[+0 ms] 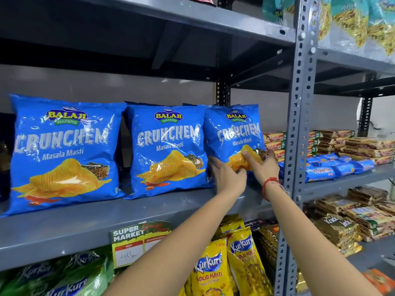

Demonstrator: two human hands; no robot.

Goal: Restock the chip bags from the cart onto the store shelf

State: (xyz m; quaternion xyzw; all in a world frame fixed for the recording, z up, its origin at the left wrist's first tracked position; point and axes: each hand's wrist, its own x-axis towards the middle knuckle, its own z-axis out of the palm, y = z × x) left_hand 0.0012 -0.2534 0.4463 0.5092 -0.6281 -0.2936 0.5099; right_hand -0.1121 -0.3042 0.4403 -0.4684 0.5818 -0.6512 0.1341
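Three blue Crunchem chip bags stand upright in a row on the grey metal shelf [89, 223]: a left bag [64, 152], a middle bag [168, 150] and a right bag [233, 135]. Both hands grip the lower part of the right bag. My left hand [226, 178] holds its lower left edge, fingers pressed into the front. My right hand [265, 165], with a red thread on the wrist, holds its lower right side. The bag's bottom is hidden behind my hands. More blue bags show behind the front row. The cart is out of view.
A grey perforated upright post [299, 133] stands just right of the bag. Stacked biscuit packs [342, 154] fill the neighbouring shelf. Yellow Kurkure bags [226, 265] and green ones [64, 274] hang below, under a price tag [132, 246]. The upper shelf [192, 16] overhangs.
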